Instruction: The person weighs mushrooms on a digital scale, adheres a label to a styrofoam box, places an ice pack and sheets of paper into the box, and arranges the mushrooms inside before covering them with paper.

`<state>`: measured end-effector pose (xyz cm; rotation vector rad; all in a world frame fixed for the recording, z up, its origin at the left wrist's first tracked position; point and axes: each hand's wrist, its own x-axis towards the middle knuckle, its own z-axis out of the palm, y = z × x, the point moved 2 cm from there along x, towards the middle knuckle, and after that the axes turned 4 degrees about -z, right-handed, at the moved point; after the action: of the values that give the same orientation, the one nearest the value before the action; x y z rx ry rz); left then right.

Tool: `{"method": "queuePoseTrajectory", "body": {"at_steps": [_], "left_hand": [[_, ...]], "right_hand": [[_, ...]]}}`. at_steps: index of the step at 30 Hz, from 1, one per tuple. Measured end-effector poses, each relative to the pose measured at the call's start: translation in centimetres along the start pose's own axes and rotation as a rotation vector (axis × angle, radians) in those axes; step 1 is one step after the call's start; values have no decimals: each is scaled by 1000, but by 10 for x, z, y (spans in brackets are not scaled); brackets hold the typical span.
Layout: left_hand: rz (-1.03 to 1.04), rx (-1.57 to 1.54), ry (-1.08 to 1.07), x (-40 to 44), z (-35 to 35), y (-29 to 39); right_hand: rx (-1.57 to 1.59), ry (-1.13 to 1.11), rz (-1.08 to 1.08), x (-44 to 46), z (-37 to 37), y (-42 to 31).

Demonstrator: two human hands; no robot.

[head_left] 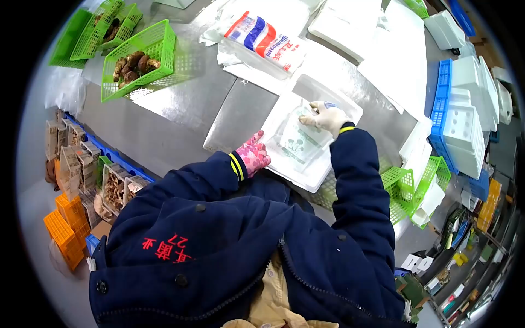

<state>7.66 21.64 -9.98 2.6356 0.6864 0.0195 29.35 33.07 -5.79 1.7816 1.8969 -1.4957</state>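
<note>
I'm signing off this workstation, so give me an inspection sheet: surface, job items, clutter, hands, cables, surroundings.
Surface: metal table, shiny, partly covered by white sheets.
Job items: white box, printed wrapping inside.
Clutter: printed packet; green basket holding mushrooms.
Hands: left hand, pink glove, at the box's left edge; right hand, white glove, fingers over the wrapping, grip unclear.
Cables: nothing seen.
Surroundings: orange crates left; blue crate with white foam pieces right.

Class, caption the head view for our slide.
White-gloved right hand at a printed sheet inside a white box, pink-gloved left hand by its rim, mushrooms in a green basket.
</note>
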Motion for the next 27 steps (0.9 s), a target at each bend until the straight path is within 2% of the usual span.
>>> {"method": "queuePoseTrajectory", "body": {"at_steps": [1, 3, 4, 5, 7, 11, 13, 18, 20, 23, 25, 27], "left_hand": [[-1, -2, -2, -4, -1, -5], [-1, -10, 0, -11, -3, -14], [-1, -14, 0, -15, -3, -17], [0, -15, -1, -18, -3, -20], [3, -26, -6, -21, -5, -24], [5, -35, -16, -22, -5, -31], [5, -36, -18, -19, -5, -33], [6, -35, -21, -12, -3, -32], [5, -34, -22, -11, -3, -29], [4, -34, -22, -10, -4, -25], [6, -28, -20, -10, -3, -22], [8, -26, -19, -10, -3, -20]], "right_hand": [[127, -47, -78, -8, -5, -12], [329, -158, -97, 16, 5, 7], [354, -92, -16, 19, 13, 6], [279, -112, -122, 43, 26, 28], [73, 58, -242, 41, 35, 21], [103, 45, -183, 37, 33, 3], [71, 109, -251, 38, 29, -7], [272, 0, -248, 33, 18, 8], [470, -107, -172, 27, 18, 11], [386, -29, -247, 27, 13, 25], [436, -140, -202, 31, 2, 22], [262, -30, -222, 23, -13, 6]]}}
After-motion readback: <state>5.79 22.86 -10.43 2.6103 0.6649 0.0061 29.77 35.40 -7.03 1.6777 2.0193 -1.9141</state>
